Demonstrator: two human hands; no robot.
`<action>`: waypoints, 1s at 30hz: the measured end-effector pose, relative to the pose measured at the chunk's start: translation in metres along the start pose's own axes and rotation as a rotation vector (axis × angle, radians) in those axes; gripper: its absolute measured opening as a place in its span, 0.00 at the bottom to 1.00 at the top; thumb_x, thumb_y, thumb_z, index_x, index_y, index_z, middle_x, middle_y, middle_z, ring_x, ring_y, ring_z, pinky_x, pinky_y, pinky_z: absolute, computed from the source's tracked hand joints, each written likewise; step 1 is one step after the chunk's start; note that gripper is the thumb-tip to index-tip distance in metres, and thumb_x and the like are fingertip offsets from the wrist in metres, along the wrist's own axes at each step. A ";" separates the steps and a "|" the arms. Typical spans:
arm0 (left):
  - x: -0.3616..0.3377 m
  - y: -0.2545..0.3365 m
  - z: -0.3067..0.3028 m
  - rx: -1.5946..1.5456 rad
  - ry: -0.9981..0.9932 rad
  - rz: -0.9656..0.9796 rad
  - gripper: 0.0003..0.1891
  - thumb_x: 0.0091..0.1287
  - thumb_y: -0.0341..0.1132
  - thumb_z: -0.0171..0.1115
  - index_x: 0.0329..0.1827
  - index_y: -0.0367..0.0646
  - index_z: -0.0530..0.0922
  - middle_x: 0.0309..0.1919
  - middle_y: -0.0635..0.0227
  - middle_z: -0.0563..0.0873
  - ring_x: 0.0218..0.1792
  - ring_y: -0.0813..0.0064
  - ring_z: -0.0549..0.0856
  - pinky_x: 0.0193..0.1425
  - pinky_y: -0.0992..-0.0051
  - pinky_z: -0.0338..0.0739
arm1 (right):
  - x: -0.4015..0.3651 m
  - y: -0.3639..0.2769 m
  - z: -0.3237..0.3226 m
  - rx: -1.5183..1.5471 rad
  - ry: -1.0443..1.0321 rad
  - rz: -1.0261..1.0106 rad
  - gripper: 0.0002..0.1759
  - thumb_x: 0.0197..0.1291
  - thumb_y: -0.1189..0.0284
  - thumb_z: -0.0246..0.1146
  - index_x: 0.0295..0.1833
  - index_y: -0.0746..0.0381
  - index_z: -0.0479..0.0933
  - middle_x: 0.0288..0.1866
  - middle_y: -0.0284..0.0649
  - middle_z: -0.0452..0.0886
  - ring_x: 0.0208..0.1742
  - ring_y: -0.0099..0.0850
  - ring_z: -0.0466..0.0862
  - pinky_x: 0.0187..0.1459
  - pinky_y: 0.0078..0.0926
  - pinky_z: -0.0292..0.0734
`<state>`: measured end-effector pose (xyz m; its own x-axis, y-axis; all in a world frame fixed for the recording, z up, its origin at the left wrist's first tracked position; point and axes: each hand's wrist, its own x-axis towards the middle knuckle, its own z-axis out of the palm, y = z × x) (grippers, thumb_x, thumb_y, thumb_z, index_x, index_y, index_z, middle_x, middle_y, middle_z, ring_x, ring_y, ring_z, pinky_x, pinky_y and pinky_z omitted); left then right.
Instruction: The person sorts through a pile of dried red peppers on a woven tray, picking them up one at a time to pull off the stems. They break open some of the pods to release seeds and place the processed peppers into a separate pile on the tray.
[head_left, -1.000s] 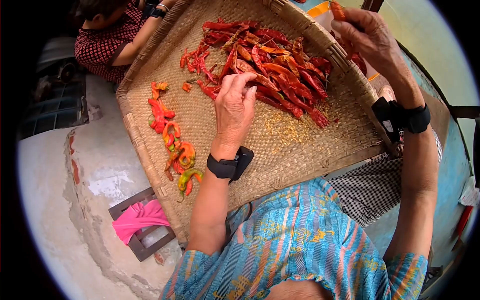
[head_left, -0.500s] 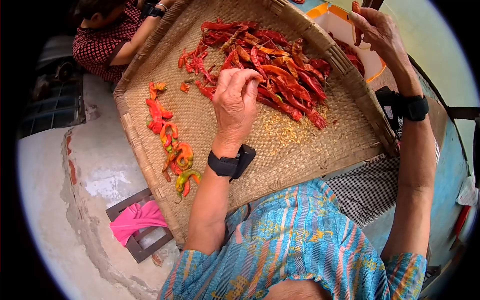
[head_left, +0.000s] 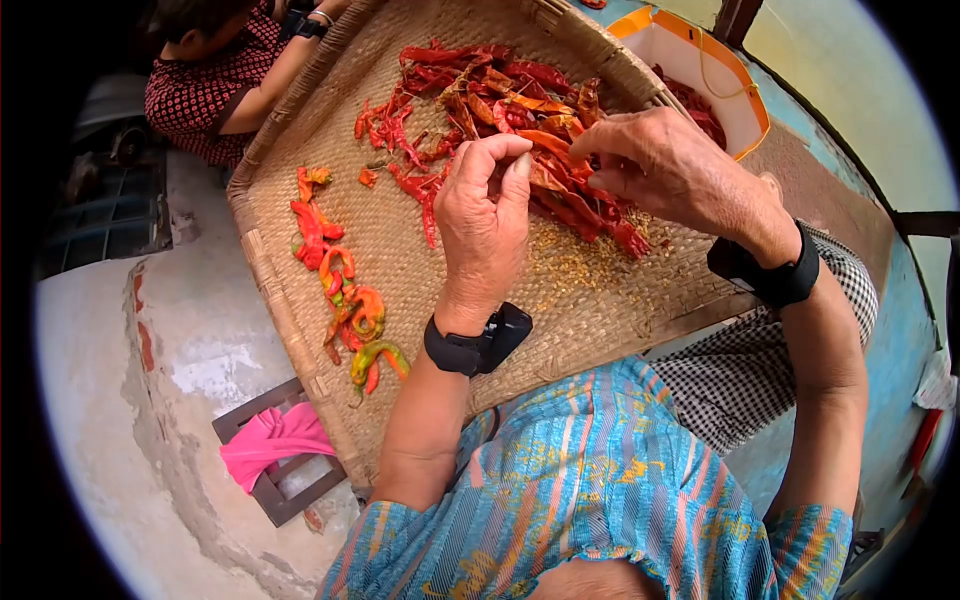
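A woven tray (head_left: 420, 290) lies across my front with a heap of dried red chilies (head_left: 480, 80) in its upper part and yellow seeds (head_left: 570, 262) below them. My left hand (head_left: 485, 220) is over the heap's lower left edge, thumb and forefinger nearly together; whatever lies between the tips is too small to make out. Reaching in from the right, my right hand (head_left: 680, 170) has its fingers curled at the heap, close to an orange-red chili (head_left: 545, 142). Its fingertips are partly hidden. A row of orange, red and green chilies (head_left: 368, 310) lies along the tray's left side.
A white container with an orange rim (head_left: 745, 75) holds red chilies at the upper right. Another person (head_left: 205, 90) is at the upper left, beyond the tray's edge. Pink cloth (head_left: 275, 440) hangs over a dark wooden frame (head_left: 290, 500) at the lower left.
My right hand has come down and left from beside the white container, where it held a red chili, to the heap. My left hand has shifted slightly right and down, its thumb and forefinger extended more.
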<state>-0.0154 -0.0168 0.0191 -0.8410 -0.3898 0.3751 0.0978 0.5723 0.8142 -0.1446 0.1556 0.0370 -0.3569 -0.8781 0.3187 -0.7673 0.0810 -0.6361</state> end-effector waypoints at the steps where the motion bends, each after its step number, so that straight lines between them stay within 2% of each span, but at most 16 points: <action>1: 0.000 -0.005 -0.002 0.001 0.000 0.001 0.06 0.69 0.24 0.62 0.47 0.40 0.81 0.39 0.66 0.82 0.36 0.73 0.84 0.38 0.74 0.79 | 0.001 0.005 -0.006 -0.048 -0.031 0.062 0.11 0.59 0.77 0.66 0.47 0.66 0.80 0.30 0.49 0.81 0.32 0.44 0.83 0.36 0.38 0.78; 3: -0.002 -0.014 -0.005 0.379 -0.166 0.111 0.11 0.67 0.22 0.62 0.51 0.41 0.81 0.43 0.69 0.81 0.38 0.78 0.83 0.43 0.77 0.78 | 0.002 0.005 -0.011 -0.095 -0.059 0.121 0.14 0.59 0.78 0.66 0.51 0.66 0.80 0.33 0.47 0.83 0.34 0.42 0.84 0.38 0.35 0.80; 4: -0.003 -0.018 -0.004 0.453 -0.176 0.186 0.13 0.64 0.21 0.64 0.51 0.43 0.82 0.44 0.64 0.80 0.39 0.70 0.83 0.44 0.72 0.79 | 0.002 0.002 -0.013 -0.111 -0.076 0.156 0.13 0.59 0.77 0.66 0.50 0.66 0.80 0.34 0.47 0.83 0.34 0.42 0.84 0.38 0.35 0.80; 5: -0.004 -0.021 -0.003 0.453 -0.178 0.186 0.13 0.64 0.21 0.64 0.51 0.43 0.82 0.44 0.64 0.80 0.39 0.70 0.83 0.44 0.72 0.79 | 0.002 0.000 -0.013 -0.127 -0.094 0.192 0.12 0.60 0.77 0.65 0.49 0.67 0.80 0.34 0.47 0.83 0.35 0.43 0.84 0.38 0.36 0.79; 6: -0.005 -0.023 -0.002 0.518 -0.193 0.242 0.13 0.63 0.21 0.64 0.50 0.42 0.82 0.44 0.64 0.80 0.39 0.68 0.83 0.44 0.70 0.80 | 0.002 0.004 -0.004 -0.057 0.011 0.113 0.07 0.61 0.73 0.65 0.39 0.67 0.79 0.27 0.53 0.79 0.33 0.50 0.83 0.36 0.43 0.77; 7: -0.005 -0.025 -0.001 0.583 -0.208 0.298 0.13 0.63 0.21 0.65 0.50 0.42 0.82 0.43 0.63 0.80 0.39 0.66 0.83 0.43 0.68 0.80 | 0.000 0.006 0.000 -0.056 0.009 0.114 0.07 0.61 0.73 0.65 0.39 0.67 0.79 0.27 0.53 0.79 0.33 0.50 0.83 0.36 0.43 0.77; 11: -0.007 -0.028 0.000 0.499 -0.109 0.239 0.10 0.63 0.22 0.66 0.47 0.41 0.82 0.41 0.63 0.79 0.38 0.63 0.84 0.39 0.66 0.81 | 0.000 0.009 0.004 -0.087 -0.026 0.062 0.08 0.60 0.73 0.65 0.42 0.66 0.80 0.30 0.54 0.81 0.34 0.50 0.83 0.37 0.43 0.77; 14: -0.009 -0.008 0.000 0.258 -0.027 0.040 0.07 0.65 0.22 0.65 0.45 0.38 0.81 0.41 0.63 0.80 0.34 0.70 0.84 0.37 0.71 0.80 | 0.002 0.003 0.001 0.043 0.029 0.120 0.10 0.56 0.75 0.68 0.44 0.66 0.81 0.31 0.50 0.83 0.36 0.48 0.85 0.38 0.40 0.78; 18: -0.014 0.012 0.009 0.132 -0.089 0.064 0.06 0.66 0.23 0.65 0.45 0.37 0.81 0.39 0.63 0.81 0.32 0.72 0.84 0.36 0.72 0.79 | 0.005 0.006 0.013 0.212 0.104 -0.137 0.11 0.56 0.74 0.69 0.44 0.66 0.80 0.35 0.50 0.83 0.37 0.48 0.84 0.38 0.40 0.78; 22: -0.015 0.018 0.010 -0.007 -0.130 -0.067 0.07 0.68 0.27 0.65 0.46 0.37 0.82 0.37 0.64 0.83 0.33 0.73 0.84 0.36 0.74 0.79 | 0.005 0.003 0.007 0.151 0.116 -0.112 0.11 0.57 0.72 0.70 0.41 0.65 0.79 0.32 0.47 0.81 0.35 0.47 0.83 0.37 0.38 0.77; 23: -0.014 0.015 0.005 -0.003 -0.129 -0.067 0.07 0.68 0.27 0.65 0.46 0.37 0.82 0.37 0.64 0.83 0.33 0.73 0.84 0.36 0.74 0.79 | 0.005 0.003 -0.001 0.173 0.082 -0.049 0.09 0.62 0.71 0.68 0.41 0.65 0.79 0.33 0.43 0.84 0.36 0.39 0.86 0.39 0.33 0.80; 25: -0.011 0.003 -0.016 0.203 -0.101 0.009 0.08 0.69 0.28 0.64 0.48 0.37 0.81 0.40 0.63 0.83 0.35 0.73 0.85 0.37 0.74 0.79 | 0.004 -0.001 -0.007 0.561 0.243 0.024 0.07 0.67 0.71 0.64 0.43 0.64 0.78 0.35 0.40 0.86 0.39 0.30 0.87 0.42 0.27 0.82; 26: -0.008 -0.009 -0.029 0.310 -0.084 -0.044 0.10 0.69 0.31 0.63 0.51 0.38 0.81 0.43 0.61 0.83 0.39 0.69 0.85 0.41 0.71 0.80 | 0.009 0.007 -0.024 0.362 0.259 -0.083 0.06 0.70 0.73 0.62 0.45 0.65 0.78 0.38 0.37 0.87 0.42 0.25 0.87 0.45 0.25 0.84; 27: -0.006 -0.025 -0.043 0.415 -0.068 -0.098 0.13 0.70 0.33 0.63 0.55 0.39 0.80 0.46 0.58 0.82 0.42 0.65 0.85 0.45 0.68 0.81 | 0.006 0.008 -0.029 0.399 0.396 -0.080 0.06 0.69 0.73 0.62 0.45 0.65 0.79 0.37 0.38 0.87 0.40 0.27 0.87 0.43 0.26 0.83; 28: -0.007 -0.043 -0.057 0.416 -0.070 -0.097 0.13 0.70 0.33 0.63 0.55 0.39 0.80 0.46 0.58 0.82 0.42 0.65 0.85 0.45 0.68 0.81 | 0.002 0.012 -0.041 0.385 0.467 0.015 0.10 0.70 0.68 0.63 0.47 0.65 0.77 0.37 0.38 0.85 0.38 0.26 0.84 0.41 0.25 0.81; 30: -0.004 -0.069 -0.077 0.749 -0.080 -0.049 0.19 0.69 0.36 0.63 0.62 0.41 0.76 0.52 0.52 0.80 0.53 0.55 0.82 0.56 0.60 0.78 | -0.002 0.025 -0.063 0.273 0.600 0.145 0.13 0.70 0.65 0.64 0.48 0.65 0.76 0.36 0.37 0.83 0.37 0.25 0.82 0.39 0.25 0.79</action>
<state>0.0224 -0.1099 -0.0043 -0.8739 -0.3900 0.2901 -0.3042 0.9043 0.2993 -0.1963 0.1888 0.0649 -0.7408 -0.4468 0.5016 -0.5552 -0.0131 -0.8316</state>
